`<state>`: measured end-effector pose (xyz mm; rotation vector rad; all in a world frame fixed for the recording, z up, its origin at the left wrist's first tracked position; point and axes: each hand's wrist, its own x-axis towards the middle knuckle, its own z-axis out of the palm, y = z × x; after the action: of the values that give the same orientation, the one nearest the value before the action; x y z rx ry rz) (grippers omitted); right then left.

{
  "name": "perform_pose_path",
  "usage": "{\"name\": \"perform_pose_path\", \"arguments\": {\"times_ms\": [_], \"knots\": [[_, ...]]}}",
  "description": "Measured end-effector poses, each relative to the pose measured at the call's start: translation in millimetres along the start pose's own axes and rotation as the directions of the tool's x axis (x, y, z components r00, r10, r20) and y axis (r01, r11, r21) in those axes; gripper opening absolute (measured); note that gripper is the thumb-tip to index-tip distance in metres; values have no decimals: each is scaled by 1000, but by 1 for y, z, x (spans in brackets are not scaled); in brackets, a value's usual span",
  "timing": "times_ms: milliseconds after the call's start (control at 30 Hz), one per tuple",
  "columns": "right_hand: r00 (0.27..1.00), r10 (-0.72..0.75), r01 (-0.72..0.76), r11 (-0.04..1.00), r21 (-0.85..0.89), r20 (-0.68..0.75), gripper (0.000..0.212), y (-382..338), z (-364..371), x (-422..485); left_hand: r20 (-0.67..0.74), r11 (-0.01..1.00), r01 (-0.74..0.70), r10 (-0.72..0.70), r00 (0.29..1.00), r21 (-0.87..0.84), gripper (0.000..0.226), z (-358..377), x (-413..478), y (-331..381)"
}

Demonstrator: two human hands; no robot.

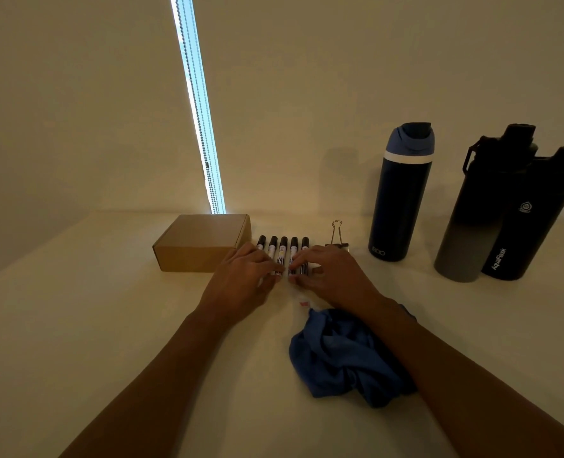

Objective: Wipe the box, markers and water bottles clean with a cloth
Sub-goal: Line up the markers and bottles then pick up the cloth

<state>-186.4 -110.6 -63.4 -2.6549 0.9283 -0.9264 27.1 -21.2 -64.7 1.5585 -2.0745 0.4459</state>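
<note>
The crumpled blue cloth [346,355] lies on the pale desk [108,325] behind the hands, under the right forearm, where a reach could drag it askew. The left hand [241,279] and right hand [326,276] rest loosely spread fingers on five white, black-capped markers [282,247], gripping none; a nudge might roll the row apart. The closed brown cardboard box [201,242] sits just left, and three tall dark water bottles [399,200] stand upright beyond the right hand, no dirt visible.

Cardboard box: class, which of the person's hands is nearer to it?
Left. The left hand touches the markers just beside the box; the right hand is farther right, on the row's other side, near the binder clip.
</note>
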Motion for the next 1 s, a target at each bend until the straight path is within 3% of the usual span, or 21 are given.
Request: {"name": "perform_pose_path", "arguments": {"times_ms": [533,733,1000], "knots": [[1000,-7,8,998,63,-7,28,-2,-3,-2,-8,1000,5,-5,1000,-3,26,-2,-1,-2],[996,84,-78,982,171,-27,42,-6,-21,-11,-3,998,47,-48,999,-49,35,-7,-1,-3],[984,173,-163,965,207,-33,36,-4,-46,-32,23,979,161,-159,987,-129,52,-15,-5,-2]]}}
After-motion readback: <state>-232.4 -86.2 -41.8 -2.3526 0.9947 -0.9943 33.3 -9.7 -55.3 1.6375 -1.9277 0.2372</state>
